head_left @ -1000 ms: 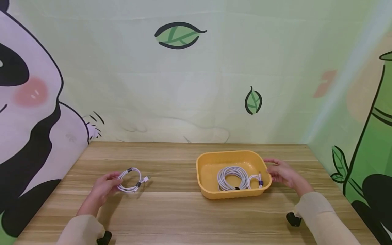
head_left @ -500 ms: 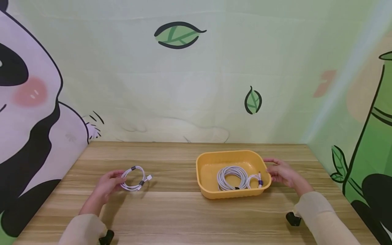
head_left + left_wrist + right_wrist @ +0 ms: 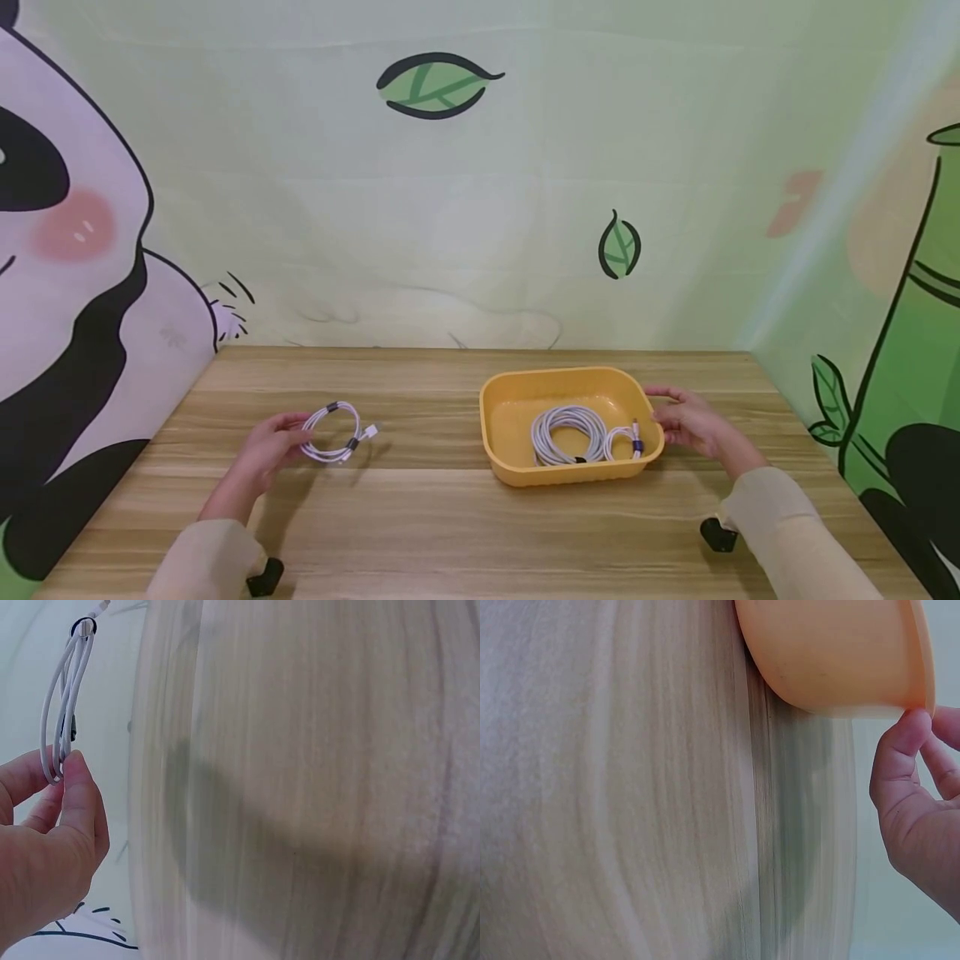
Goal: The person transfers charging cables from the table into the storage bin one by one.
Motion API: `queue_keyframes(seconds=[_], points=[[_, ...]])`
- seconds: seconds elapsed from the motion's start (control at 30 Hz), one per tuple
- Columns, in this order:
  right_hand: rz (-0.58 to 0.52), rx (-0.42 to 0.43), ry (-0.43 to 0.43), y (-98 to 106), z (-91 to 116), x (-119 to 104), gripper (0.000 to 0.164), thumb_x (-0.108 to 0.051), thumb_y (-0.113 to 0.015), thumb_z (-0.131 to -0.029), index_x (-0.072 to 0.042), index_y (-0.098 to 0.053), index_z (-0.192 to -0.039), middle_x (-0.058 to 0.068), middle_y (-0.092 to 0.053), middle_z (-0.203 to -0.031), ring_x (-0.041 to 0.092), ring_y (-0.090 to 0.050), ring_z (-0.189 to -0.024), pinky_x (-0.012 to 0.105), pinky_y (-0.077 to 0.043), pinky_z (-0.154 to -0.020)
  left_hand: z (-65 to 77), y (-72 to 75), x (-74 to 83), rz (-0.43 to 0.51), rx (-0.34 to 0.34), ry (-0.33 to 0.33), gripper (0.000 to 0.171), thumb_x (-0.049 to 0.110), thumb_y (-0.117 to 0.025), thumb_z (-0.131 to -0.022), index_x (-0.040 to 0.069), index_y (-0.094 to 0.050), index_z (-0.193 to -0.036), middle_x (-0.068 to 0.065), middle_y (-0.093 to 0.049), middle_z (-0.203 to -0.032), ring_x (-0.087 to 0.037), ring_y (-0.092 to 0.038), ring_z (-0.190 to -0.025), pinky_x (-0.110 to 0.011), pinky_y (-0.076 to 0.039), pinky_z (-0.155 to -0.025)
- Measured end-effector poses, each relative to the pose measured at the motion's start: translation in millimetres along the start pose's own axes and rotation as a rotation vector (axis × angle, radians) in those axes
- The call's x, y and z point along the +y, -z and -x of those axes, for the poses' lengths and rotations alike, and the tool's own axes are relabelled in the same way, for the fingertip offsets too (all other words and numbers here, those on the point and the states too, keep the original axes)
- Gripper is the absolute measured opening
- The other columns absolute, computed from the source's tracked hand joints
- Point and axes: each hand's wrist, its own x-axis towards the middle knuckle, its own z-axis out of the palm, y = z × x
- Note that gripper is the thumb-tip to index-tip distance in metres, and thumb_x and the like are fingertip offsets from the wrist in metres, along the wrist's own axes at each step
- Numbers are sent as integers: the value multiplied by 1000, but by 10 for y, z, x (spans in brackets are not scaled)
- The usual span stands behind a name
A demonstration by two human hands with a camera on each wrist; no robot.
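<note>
Between thumb and fingers, my left hand (image 3: 267,450) pinches a coiled white charging cable (image 3: 330,450) held above the left part of the table. Two dark ties bind the coil, and a white plug sticks out to the right. In the left wrist view, the cable (image 3: 66,697) appears edge-on above the fingertips. My right hand (image 3: 697,427) holds the right end of a yellow plastic tray (image 3: 525,477) by its rim. The right wrist view shows the thumb against the outside of the tray (image 3: 840,660). Inside lie a large grey-white cable coil (image 3: 546,450) and a smaller coil (image 3: 615,438) with a purple tie.
The wood-grain table (image 3: 420,533) runs back to a printed cloth backdrop (image 3: 480,183) with a panda and leaves. Bare tabletop lies between the held cable and the tray. Each sleeve has a black device (image 3: 717,535) beneath it.
My left hand has moved slightly right and away from me, carrying the coiled cable with it. The right hand and the tray have stayed in place.
</note>
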Motion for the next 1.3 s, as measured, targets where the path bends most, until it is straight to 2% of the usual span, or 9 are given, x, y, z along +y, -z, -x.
queue_keyframes(seconds=[0.33, 1.03, 1.3], points=[[-1, -1, -3, -4, 9, -15, 59, -4, -49, -85, -1, -19, -136, -1, -58, -73, 9, -53, -59, 20, -49, -54, -15, -46, 87, 0, -11, -1, 51, 5, -54, -85, -11, -31, -128, 2, -51, -90, -7, -54, -77, -19, -49, -69], [-9, -9, 14, 3, -5, 11, 59, -3, -48, -85, 0, -19, -136, -1, -60, -71, 8, -55, -58, 21, -49, -54, -54, -197, 191, 41, -25, -8, 49, 2, -53, -84, -10, -33, -128, -1, -50, -93, -5, -53, -74, -19, -49, -70], [-6, -6, 14, 0, -3, 9, 59, -3, -49, -85, 0, -19, -136, -2, -59, -71, 8, -54, -57, 21, -49, -53, -95, -265, 216, 69, -59, -51, 49, 0, -52, -84, -12, -32, -127, 5, -51, -87, -3, -53, -72, -18, -49, -69]])
